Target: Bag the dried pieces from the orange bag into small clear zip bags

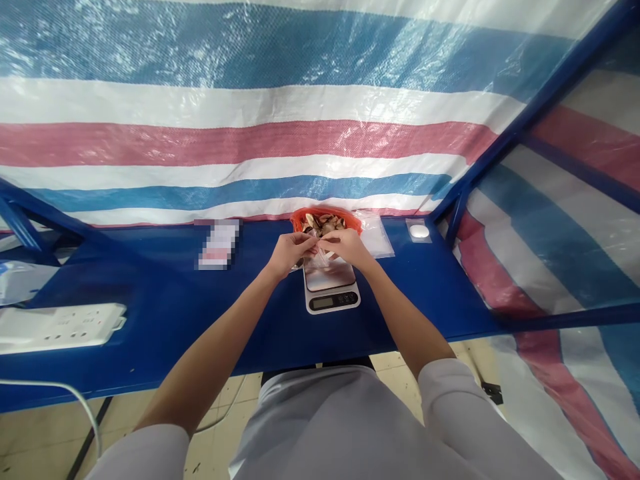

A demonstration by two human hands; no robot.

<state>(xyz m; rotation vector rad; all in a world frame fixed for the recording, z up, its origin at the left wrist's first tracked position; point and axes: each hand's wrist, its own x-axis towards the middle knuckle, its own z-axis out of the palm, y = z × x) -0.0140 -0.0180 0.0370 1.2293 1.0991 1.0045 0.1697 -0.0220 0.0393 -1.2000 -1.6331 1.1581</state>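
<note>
Both my hands meet above the far part of a white digital kitchen scale (333,293). My left hand (291,252) pinches the edge of a small clear plastic bag (320,259). From the other side my right hand (346,244) has its fingertips closed on the same bag, close to the left fingers. Whatever the bag holds is too small to make out. Just beyond the hands sits an orange-red mesh bag (299,219), open at the top, with brown and tan dried pieces (327,221) in it, perhaps sliced mushrooms. My hands hide part of it.
Flat clear plastic bags (377,237) lie right of the mesh bag. Farther right is a white round item (419,231) in a clear packet. A blurred-out paper (219,245) and a white power strip (63,325) lie left on the blue table (175,320). Striped sheeting (250,140) hangs behind.
</note>
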